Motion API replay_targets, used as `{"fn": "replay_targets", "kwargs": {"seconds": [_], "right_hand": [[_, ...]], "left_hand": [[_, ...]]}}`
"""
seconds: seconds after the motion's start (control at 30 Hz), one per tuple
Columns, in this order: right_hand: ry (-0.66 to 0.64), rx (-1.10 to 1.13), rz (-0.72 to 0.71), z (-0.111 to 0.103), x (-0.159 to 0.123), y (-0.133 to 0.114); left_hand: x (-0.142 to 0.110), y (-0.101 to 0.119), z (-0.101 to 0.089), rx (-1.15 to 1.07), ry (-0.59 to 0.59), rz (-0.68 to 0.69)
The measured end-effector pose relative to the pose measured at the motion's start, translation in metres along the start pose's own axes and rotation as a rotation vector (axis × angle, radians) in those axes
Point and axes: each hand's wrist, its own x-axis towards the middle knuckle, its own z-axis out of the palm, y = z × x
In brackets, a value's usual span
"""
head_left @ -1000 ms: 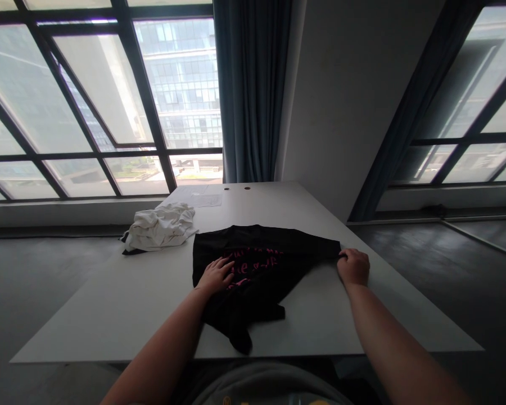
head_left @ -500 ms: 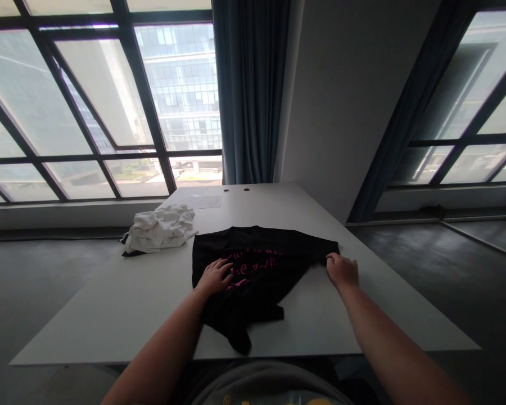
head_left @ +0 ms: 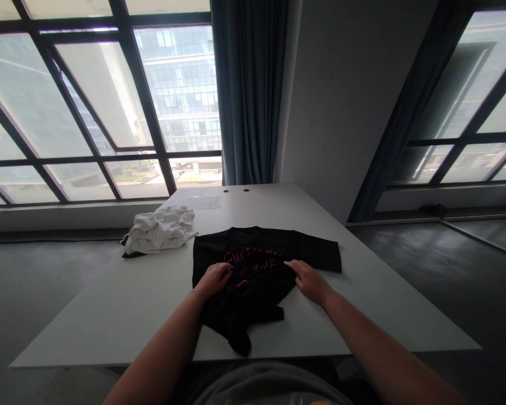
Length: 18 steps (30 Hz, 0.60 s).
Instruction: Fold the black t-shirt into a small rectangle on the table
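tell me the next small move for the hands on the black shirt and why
Probably sweep the right hand down toward the bunched lower part of the black shirt: its upper part lies flat, the left hand pins the left side, but the near end is crumpled.

This looks like an office room in a high building. Large windows with dark frames show glass towers outside, and a blue-grey curtain hangs in the corner beside a plain wall. A long white tabletop has two cable holes near its far edge, and the floor is bare and dark.
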Motion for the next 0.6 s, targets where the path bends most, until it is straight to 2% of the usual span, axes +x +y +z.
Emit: {"fn": "replay_targets", "kwargs": {"seconds": [0.1,0.27,0.37,0.5,0.6], "right_hand": [[-0.061,0.069,0.039,0.003,-0.001,-0.004],[-0.022,0.146,0.041,-0.005,0.000,-0.003],[0.016,0.140,0.112,-0.013,-0.002,-0.006],[0.010,0.133,0.228,-0.021,-0.006,-0.012],[-0.013,0.138,0.226,-0.024,-0.006,-0.017]], "left_hand": [[-0.004,0.003,-0.006,-0.131,0.053,-0.043],[-0.008,0.001,-0.010,-0.166,0.149,-0.139],[-0.007,-0.002,-0.010,-0.184,0.171,-0.159],[-0.007,-0.004,-0.011,-0.159,0.149,-0.206],[-0.007,-0.003,-0.012,-0.113,0.107,-0.215]]}}
